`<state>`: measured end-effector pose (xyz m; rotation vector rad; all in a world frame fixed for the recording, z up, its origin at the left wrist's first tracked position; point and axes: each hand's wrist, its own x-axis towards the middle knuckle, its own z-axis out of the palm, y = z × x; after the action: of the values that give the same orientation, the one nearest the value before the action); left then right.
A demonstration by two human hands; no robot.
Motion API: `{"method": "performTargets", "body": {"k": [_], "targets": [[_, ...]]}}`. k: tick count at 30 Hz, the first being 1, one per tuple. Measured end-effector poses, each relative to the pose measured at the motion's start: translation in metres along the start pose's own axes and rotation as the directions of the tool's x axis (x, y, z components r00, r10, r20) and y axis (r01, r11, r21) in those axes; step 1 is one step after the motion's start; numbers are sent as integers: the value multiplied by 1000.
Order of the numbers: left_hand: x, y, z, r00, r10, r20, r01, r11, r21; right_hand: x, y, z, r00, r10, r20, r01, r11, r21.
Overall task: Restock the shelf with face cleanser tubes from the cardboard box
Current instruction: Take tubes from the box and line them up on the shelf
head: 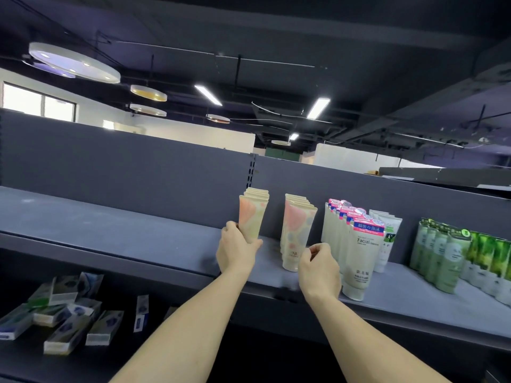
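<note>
Tubes [253, 214] upright, caps down

Upper shelf [124, 230]: grey, bare on its left part.
Standing on it, left to right: two rows of pink-spotted tubes [297, 230], white Facial tubes [359, 252], a white tube row [388, 239], green tubes [442, 255].
Lower shelf [22, 363]: scattered boxes [66, 322].
</note>
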<state>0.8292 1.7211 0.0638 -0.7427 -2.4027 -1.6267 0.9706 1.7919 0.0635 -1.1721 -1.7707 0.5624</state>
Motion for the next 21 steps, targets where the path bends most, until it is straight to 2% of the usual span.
{"method": "performTargets", "body": {"k": [12, 21], "targets": [[20, -2, 19, 1000, 18, 17, -18, 1000, -9, 10, 1, 6, 998, 64, -22, -64, 998, -8], [21, -3, 24, 1000, 21, 15, -20, 999, -43, 8, 8, -1, 1000, -3, -13, 2, 999, -43]]}}
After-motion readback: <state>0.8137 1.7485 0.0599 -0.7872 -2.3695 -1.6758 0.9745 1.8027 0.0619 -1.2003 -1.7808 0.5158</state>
